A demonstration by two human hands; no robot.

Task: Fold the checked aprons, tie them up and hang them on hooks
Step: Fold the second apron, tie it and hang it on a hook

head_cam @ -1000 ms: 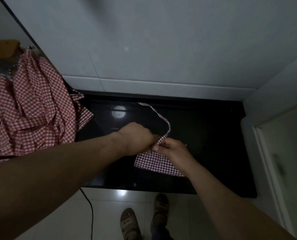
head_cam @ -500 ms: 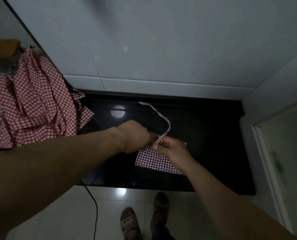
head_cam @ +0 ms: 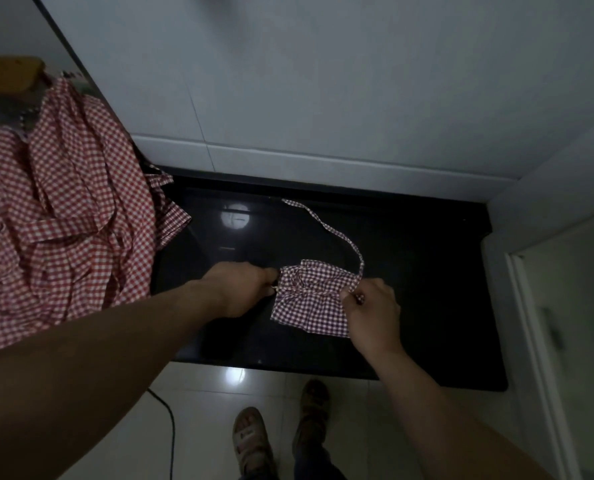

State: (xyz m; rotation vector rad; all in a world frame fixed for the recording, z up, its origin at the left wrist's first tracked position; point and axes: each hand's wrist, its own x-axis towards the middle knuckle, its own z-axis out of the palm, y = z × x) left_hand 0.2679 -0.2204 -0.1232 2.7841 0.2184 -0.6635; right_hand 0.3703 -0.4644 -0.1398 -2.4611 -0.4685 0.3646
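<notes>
Looking down, head view: folded apron [head_cam: 311, 301] lies flat on the black counter [head_cam: 427, 306], directly between the two sets of fingers; purple-and-white check, small rectangular bundle, cinched across its middle by the tie strap [head_cam: 337, 233]. Left hand [head_cam: 240, 289] sits at the bundle's left edge; fingers curled tight and pinching the strap end where it leaves the cloth, though the fingertips themselves are mostly hidden. Right hand [head_cam: 371, 313] sits at the bundle's right edge; thumb and forefinger pinch the strap just where it turns the corner; remaining fingers curled in below, overlapping the bundle's lower right corner. From the right fingers the strap's free length runs up, then arcs up-left across the counter; its end lies well beyond both hands, close to the white tiled wall [head_cam: 323, 98]; that length looks slack. Lamp reflection [head_cam: 234, 219] on the gloss just beyond the left fingers. Pile of red checked aprons [head_cam: 63, 209] well left of the left fingers; crumpled, unfolded, spilling onto the counter's left end. Cardboard box [head_cam: 8, 74] behind the pile, far from either hand. Nearer than both wrists: pale tiled floor [head_cam: 205, 410]; dark cable [head_cam: 170, 420] emerging under the left forearm; sandalled feet [head_cam: 252, 441] just short of the counter's front edge. White door frame [head_cam: 531, 341] right of the right fingers, well apart.
</notes>
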